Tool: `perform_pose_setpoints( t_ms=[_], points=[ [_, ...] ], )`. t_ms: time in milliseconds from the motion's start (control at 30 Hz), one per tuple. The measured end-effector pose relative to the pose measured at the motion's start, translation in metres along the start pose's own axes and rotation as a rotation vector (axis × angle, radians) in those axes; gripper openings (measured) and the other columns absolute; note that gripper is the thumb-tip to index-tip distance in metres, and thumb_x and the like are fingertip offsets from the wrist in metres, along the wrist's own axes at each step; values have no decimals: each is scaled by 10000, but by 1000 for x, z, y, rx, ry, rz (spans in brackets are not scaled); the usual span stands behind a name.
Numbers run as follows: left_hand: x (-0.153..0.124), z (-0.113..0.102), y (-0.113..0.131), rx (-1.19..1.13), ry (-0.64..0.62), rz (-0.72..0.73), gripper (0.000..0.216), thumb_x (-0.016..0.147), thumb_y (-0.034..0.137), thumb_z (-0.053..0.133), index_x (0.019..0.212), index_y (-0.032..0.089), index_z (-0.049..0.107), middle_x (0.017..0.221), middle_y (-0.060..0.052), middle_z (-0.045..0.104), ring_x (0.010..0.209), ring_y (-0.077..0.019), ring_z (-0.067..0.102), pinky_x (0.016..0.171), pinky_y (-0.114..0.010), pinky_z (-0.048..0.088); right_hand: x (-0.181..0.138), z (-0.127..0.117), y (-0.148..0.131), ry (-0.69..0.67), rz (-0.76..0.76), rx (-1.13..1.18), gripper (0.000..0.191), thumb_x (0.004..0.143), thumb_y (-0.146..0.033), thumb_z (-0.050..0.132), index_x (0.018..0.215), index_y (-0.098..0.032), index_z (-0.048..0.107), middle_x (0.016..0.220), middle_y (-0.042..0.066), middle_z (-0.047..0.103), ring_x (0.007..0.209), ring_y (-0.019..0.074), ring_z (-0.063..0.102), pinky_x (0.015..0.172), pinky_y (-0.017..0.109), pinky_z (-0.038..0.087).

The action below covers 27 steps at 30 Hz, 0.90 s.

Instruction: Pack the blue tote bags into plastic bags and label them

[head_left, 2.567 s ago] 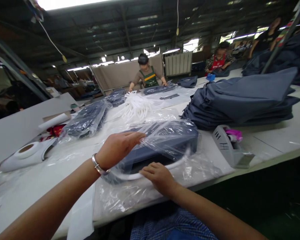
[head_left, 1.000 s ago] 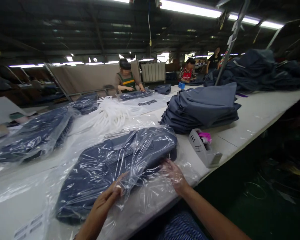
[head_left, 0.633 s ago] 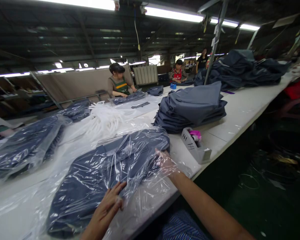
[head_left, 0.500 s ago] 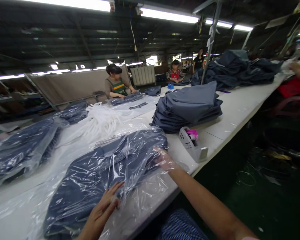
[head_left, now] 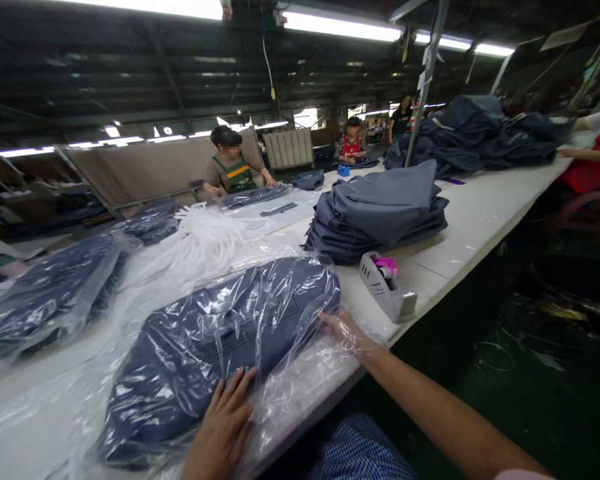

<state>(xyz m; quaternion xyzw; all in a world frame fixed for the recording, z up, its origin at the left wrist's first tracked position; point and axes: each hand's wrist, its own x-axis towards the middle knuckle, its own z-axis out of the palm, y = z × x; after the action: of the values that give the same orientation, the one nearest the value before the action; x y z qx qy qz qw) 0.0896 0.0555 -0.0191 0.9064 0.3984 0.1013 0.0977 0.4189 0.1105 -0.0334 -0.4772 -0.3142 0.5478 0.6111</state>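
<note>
On the table before me lies a dark blue fabric item (head_left: 280, 293), probably a bag, inside a clear plastic bag (head_left: 300, 393). My left hand (head_left: 225, 417) rests flat on its near edge, fingers spread over the plastic. At the item's right end is my right hand (head_left: 347, 333), covered by the clear film. Its thumb and fingers are closed at the item's rounded corner; the film's glare partly hides the fingertips.
A grey tape dispenser (head_left: 387, 287) stands right of my right hand. Behind it rises a stack of dark blue fabric pieces (head_left: 380, 207). White cords (head_left: 207, 233) lie beyond the item, and plastic-wrapped pieces (head_left: 55, 290) lie left. A co-worker (head_left: 235, 163) sits across the table.
My right hand has moved slightly right and down to the item's corner. My left hand has shifted right and flattened on the plastic. The film over the item looks smoother.
</note>
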Motion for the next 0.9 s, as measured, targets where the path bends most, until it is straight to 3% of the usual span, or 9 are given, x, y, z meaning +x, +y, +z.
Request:
perform_pose_setpoints(
  t_ms=[133,233,300,400,467,600,667,767,900],
  points=[
    [-3,5,9,149,39,30,187,902,227,495,771,214,628,1584,-38,296,1468,-283,234,1196,-585,188,-47,-14,-18,-103,-37,-290,170,714,-324,764,844,-217,741,842,79,744,827,265,705,809,418,565],
    [-4,5,16,150,54,23,169,890,193,500,769,212,617,1592,-39,278,1475,-279,213,1205,-586,159,-91,-7,-55,-440,-269,-701,240,829,-296,662,1053,-271,744,1045,63,746,981,257,692,908,433,539],
    [-3,4,20,104,56,-1,177,891,192,497,753,206,608,1591,-43,281,1479,-285,199,1206,-596,130,-109,6,-85,-728,-281,-746,243,890,-272,602,1095,-302,730,967,28,760,897,209,710,843,357,561],
    [1,-8,24,-87,72,-89,256,939,252,434,759,208,611,1529,-51,408,1459,-274,268,1197,-608,140,-108,28,-116,-664,-387,-726,189,886,-289,628,1030,-297,749,921,11,757,851,182,706,808,309,553],
    [7,-27,25,-286,101,-206,350,977,323,361,773,214,623,1424,-52,544,1394,-252,400,1187,-572,217,-100,36,-118,-639,-363,-722,176,868,-309,649,1007,-283,754,881,10,754,794,179,705,758,299,557],
    [25,-71,22,-521,219,-453,406,973,457,359,953,208,678,1175,-61,707,1104,-245,644,990,-432,499,-95,36,-80,-897,-224,-789,228,880,-313,634,1087,-298,730,951,14,760,861,195,717,813,323,568],
    [34,-85,18,-490,298,-492,400,955,478,397,1048,208,678,1083,-39,731,990,-232,676,869,-364,541,-92,31,-55,-811,-391,-925,327,871,-274,647,1196,-285,683,1159,56,712,1086,237,661,965,391,520],
    [48,-104,18,-395,362,-476,341,947,429,441,1112,220,654,996,-19,744,910,-204,692,797,-303,536,-76,27,-37,-481,-710,-1188,459,878,-166,593,1334,-224,585,1448,128,498,1373,308,411,1115,536,358],
    [66,-139,50,45,572,-324,312,932,293,493,1217,227,600,1128,-60,708,996,-224,665,883,-352,514,-28,29,-62,-188,-945,-1484,592,871,-149,603,1441,-227,460,1608,117,204,1484,348,103,1172,604,162]
  ],
)
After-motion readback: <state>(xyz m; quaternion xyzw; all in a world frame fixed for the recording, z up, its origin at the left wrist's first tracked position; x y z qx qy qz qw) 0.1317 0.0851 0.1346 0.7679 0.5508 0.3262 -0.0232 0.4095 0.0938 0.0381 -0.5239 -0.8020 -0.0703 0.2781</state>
